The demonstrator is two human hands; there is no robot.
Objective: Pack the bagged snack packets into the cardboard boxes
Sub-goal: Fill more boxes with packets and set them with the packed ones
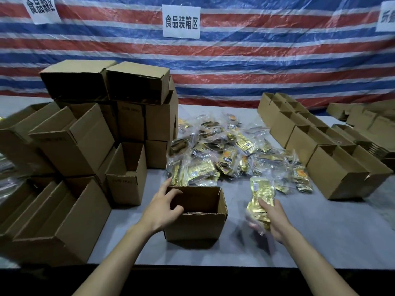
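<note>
An open, empty cardboard box (pixel 198 226) stands on the grey table in front of me. My left hand (pixel 162 207) holds its left wall, thumb outside and fingers curled over the rim into the box. To the right of the box my right hand (pixel 272 220) grips a clear bag of gold snack packets (pixel 261 196), lifted a little off the table. Behind the box lies a heap of more bagged snack packets (pixel 230 154), gold and dark, in clear plastic.
Empty open boxes are stacked high at the left (pixel 89 137), some on their sides. A row of boxes (pixel 316 142) runs along the right, with more behind. The grey table (pixel 320 236) ends at a dark front edge. A striped tarp with paper signs hangs behind.
</note>
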